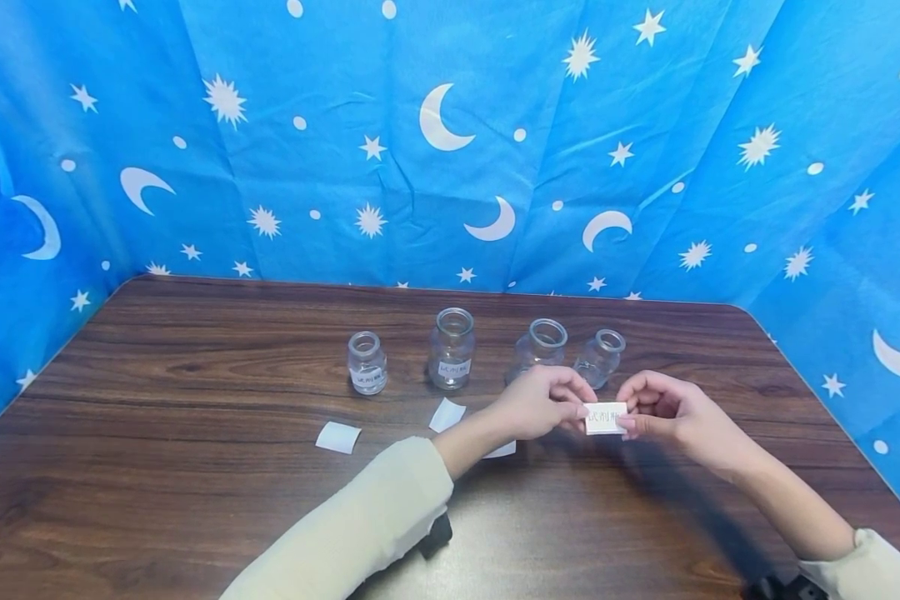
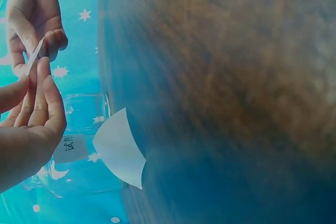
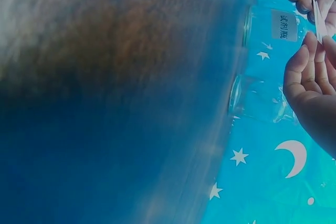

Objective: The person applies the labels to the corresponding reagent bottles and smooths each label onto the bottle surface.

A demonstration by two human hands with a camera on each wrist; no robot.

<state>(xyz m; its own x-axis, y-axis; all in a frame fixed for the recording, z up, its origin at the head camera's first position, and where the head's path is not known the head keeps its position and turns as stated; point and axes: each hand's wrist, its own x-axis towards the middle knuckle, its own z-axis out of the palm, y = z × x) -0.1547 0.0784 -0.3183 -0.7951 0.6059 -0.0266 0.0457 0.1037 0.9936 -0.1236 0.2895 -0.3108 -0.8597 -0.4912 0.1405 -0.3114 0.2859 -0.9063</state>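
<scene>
My left hand and right hand pinch opposite ends of a small white label with dark printed characters, held above the table. In the left wrist view the label appears nearly edge-on between the fingertips. The right wrist view shows it as thin layers, slightly parted. Just behind the hands stand a wide glass jar, partly hidden by the left hand, and a small glass jar. In the right wrist view, one jar carries a label; the jar beside it shows none.
Left of these stand a taller glass jar and a small glass jar, both labelled. White paper pieces lie in front: one on the left, another near the left forearm, a third partly behind it. A blue curtain rises behind the table.
</scene>
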